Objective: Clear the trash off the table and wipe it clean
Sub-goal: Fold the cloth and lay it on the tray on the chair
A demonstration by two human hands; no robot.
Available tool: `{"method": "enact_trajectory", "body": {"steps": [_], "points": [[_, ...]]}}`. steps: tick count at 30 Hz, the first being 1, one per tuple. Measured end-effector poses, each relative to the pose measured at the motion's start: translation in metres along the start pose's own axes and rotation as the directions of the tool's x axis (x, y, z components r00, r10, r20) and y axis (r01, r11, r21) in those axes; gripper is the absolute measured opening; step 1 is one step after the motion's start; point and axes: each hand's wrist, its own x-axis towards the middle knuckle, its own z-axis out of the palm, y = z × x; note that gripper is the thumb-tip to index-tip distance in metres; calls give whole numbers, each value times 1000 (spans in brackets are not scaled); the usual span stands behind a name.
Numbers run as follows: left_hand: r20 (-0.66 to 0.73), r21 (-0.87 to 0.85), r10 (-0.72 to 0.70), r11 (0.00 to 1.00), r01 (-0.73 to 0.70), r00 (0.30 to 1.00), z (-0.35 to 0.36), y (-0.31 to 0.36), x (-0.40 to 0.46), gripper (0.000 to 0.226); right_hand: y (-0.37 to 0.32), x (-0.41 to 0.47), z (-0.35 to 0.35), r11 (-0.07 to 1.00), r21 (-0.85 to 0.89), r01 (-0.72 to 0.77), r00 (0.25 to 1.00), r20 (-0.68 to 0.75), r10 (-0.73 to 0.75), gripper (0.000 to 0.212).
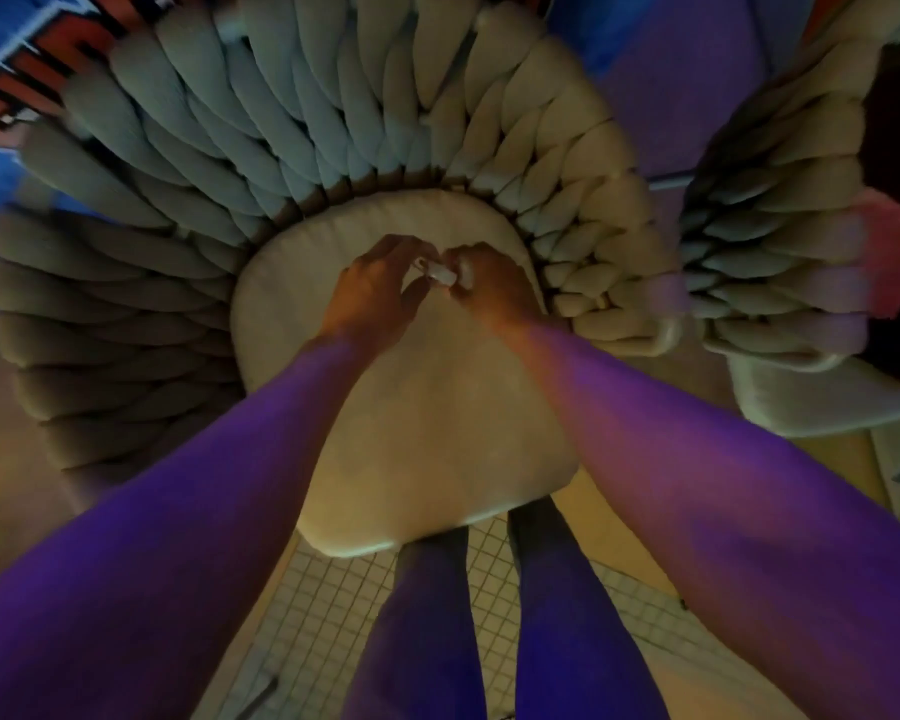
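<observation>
- Two bare forearms, washed in purple light, run up from the bottom edge; below them, two legs stand on a floor [328, 615] of small square tiles.
- Left hand [372, 298]: fingers curled inward, tips pinching a small white scrap [440, 275], crumpled and soft-edged; blurred, material unclear.
- Right hand [489, 288]: fingers curled too, pinching the same scrap from the other side. Fingertips of both hands meet around it.
- Directly beneath the fingers: a smooth, rounded cream seat cushion [427, 433], padded, with a thick edge.
- Beyond and around the fingers: chair back [281, 137] of thick, plump braided rolls, pale green to beige, fanning out in an arc.
- Right of the fingers, apart: a second chair [770, 241] with the same braid.
</observation>
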Motion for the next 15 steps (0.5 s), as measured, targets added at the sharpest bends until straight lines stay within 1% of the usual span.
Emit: {"method": "enact_trajectory", "body": {"steps": [2, 4, 7, 9, 13, 15], "points": [[31, -27, 18, 999, -18, 999, -7, 21, -13, 25, 0, -28, -15, 995, 96, -21, 1000, -10, 22, 33], [49, -57, 46, 997, -44, 998, -15, 42, -25, 25, -1, -54, -30, 983, 181, -36, 998, -53, 46, 32], [74, -104, 103, 990, -95, 992, -23, 76, -44, 25, -3, -95, -53, 972, 218, -87, 990, -89, 109, 30], [93, -142, 136, 982, -122, 986, -26, 103, -54, 26, -1, -122, -69, 959, 256, -118, 981, -122, 153, 32], [118, -165, 174, 974, -154, 978, -25, 154, -66, 37, 4, -172, -98, 910, 389, -142, 951, -200, 234, 39], [134, -178, 243, 960, -218, 961, -20, 190, -74, 40, 14, -203, -117, 879, 447, -164, 923, -245, 297, 38]]}}
